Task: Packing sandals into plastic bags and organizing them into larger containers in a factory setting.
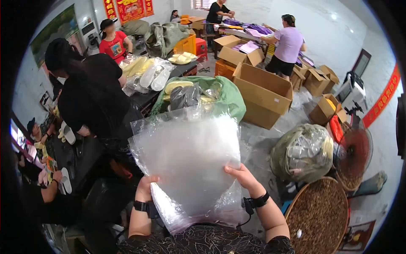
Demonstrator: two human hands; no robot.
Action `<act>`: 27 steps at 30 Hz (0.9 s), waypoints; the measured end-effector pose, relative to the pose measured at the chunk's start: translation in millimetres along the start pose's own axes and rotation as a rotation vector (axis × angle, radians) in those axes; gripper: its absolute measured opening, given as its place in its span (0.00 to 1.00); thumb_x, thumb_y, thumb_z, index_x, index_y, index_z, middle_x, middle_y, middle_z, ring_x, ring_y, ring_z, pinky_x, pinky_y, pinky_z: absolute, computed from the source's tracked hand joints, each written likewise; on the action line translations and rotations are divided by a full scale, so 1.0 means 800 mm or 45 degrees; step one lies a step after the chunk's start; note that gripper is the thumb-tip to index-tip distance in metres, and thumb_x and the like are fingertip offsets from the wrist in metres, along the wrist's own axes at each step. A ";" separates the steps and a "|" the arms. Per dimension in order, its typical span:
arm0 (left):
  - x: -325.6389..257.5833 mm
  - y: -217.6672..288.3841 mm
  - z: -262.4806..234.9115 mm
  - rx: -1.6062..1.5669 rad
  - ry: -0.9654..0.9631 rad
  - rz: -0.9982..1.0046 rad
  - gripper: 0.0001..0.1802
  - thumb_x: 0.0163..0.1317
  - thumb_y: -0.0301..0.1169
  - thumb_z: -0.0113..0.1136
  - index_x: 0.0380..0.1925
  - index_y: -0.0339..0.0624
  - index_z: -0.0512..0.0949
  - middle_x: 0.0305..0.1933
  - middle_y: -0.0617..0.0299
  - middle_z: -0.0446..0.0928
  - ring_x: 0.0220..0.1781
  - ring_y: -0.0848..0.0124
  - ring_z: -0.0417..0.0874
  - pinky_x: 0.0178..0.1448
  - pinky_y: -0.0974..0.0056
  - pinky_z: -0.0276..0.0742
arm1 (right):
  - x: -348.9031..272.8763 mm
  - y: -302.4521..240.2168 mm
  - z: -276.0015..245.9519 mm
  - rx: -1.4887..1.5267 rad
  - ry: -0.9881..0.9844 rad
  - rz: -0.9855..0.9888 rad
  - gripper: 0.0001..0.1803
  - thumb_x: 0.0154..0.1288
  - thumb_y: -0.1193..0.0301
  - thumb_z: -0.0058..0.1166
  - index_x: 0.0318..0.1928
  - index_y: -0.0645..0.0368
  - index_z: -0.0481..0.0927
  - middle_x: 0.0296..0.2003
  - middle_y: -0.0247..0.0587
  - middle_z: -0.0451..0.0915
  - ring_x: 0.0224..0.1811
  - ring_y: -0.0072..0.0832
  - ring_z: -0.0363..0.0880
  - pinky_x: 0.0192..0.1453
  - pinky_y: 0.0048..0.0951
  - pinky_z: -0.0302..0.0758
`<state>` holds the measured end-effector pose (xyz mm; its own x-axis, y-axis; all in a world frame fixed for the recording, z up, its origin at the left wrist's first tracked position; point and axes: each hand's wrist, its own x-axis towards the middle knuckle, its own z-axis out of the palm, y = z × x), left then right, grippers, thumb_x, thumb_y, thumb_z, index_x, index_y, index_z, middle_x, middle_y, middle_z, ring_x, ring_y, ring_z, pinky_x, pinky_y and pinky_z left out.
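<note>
A stack of clear plastic bags [190, 161] is spread flat in front of my body, its layers slightly out of line at the far corners. On its left edge my left hand [147, 185] is closed, thumb on top and fingers mostly hidden. My right hand [243, 175] grips the opposite edge, its thumb lying on the upper sheet and its other fingers underneath. Just beyond the bags stands an open green sack [228, 95] holding pale yellow slippers [178, 86] and dark, plastic-wrapped ones.
A large open cardboard box [262, 95] stands ahead. On the right are a stuffed sack [302, 152], a fan [355, 152] and a round tray [347, 211] of brown pieces. A co-worker in black [91, 89] stands close left, near wrapped slippers [146, 72]; others work farther back.
</note>
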<state>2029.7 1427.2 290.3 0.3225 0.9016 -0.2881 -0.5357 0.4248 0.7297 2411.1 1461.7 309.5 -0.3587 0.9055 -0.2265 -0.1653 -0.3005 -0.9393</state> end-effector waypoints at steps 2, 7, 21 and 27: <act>0.040 0.005 0.030 0.022 0.053 0.153 0.30 0.52 0.30 0.62 0.54 0.23 0.71 0.49 0.41 0.78 0.49 0.53 0.82 0.57 0.53 0.77 | 0.039 -0.009 -0.036 -0.062 -0.040 -0.001 0.25 0.65 0.59 0.60 0.55 0.63 0.76 0.49 0.35 0.78 0.52 0.22 0.74 0.58 0.27 0.69; 0.132 0.009 0.043 0.189 0.341 0.188 0.18 0.60 0.25 0.58 0.50 0.28 0.73 0.46 0.51 0.79 0.46 0.60 0.82 0.51 0.59 0.79 | 0.142 -0.070 -0.102 -0.145 -0.116 0.012 0.26 0.65 0.59 0.60 0.55 0.65 0.75 0.48 0.36 0.79 0.50 0.22 0.76 0.56 0.25 0.71; 0.397 0.045 0.102 -0.154 0.947 0.781 0.20 0.69 0.35 0.48 0.49 0.27 0.75 0.48 0.50 0.78 0.48 0.62 0.80 0.54 0.59 0.77 | 0.555 -0.257 -0.409 -0.127 -0.136 0.006 0.17 0.70 0.62 0.53 0.53 0.59 0.74 0.44 0.36 0.80 0.42 0.22 0.79 0.42 0.23 0.74; 0.464 0.066 0.206 -0.214 1.327 1.063 0.22 0.71 0.36 0.47 0.54 0.27 0.72 0.52 0.52 0.77 0.50 0.61 0.80 0.55 0.60 0.77 | 0.762 -0.296 -0.531 -0.076 -0.119 0.089 0.15 0.68 0.64 0.54 0.50 0.59 0.74 0.41 0.35 0.79 0.36 0.18 0.76 0.36 0.17 0.71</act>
<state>2249.7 1771.3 324.0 -0.8440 0.5027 -0.1870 -0.3922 -0.3406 0.8545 2621.5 2212.0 284.1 -0.4523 0.8502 -0.2696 -0.0832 -0.3412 -0.9363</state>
